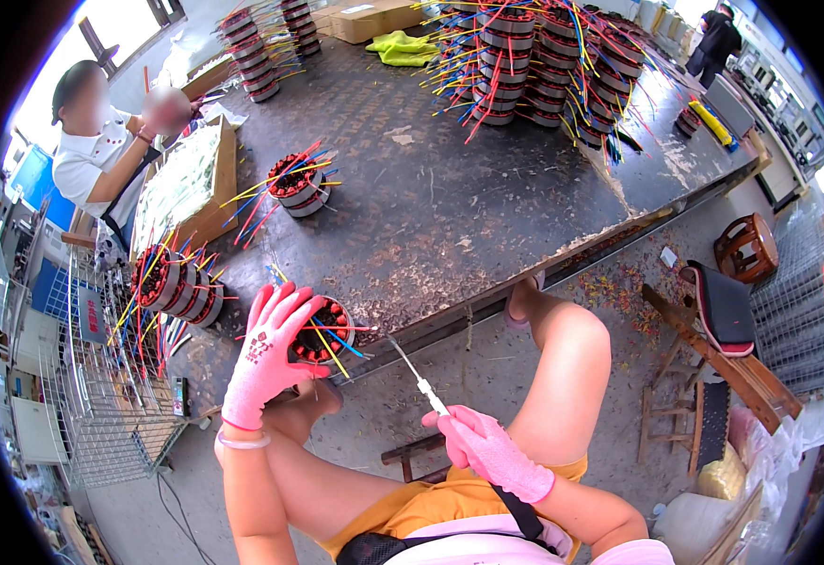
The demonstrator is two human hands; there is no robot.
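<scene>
My left hand (pixel 273 350), in a pink knit glove, grips a round motor stator (pixel 329 331) by its left side at the table's near edge. Red insulation lines the stator's dark core, and yellow, blue and red wire leads stick out. My right hand (pixel 495 454), gloved in the same pink, is closed around a thin metal-shafted tool with a white handle (pixel 428 391). The tool's tip points toward the stator but stays apart from it, beyond the table edge. What lies under my left palm is hidden.
Stacked stators (pixel 181 287) stand at left, with another small stack (pixel 299 185) behind. Tall wired stacks (pixel 506 71) fill the far side beside a yellow-green cloth (pixel 403 48). A person (pixel 92 151) works by a cardboard box (pixel 219 184). A wooden stool (pixel 746 247) stands right.
</scene>
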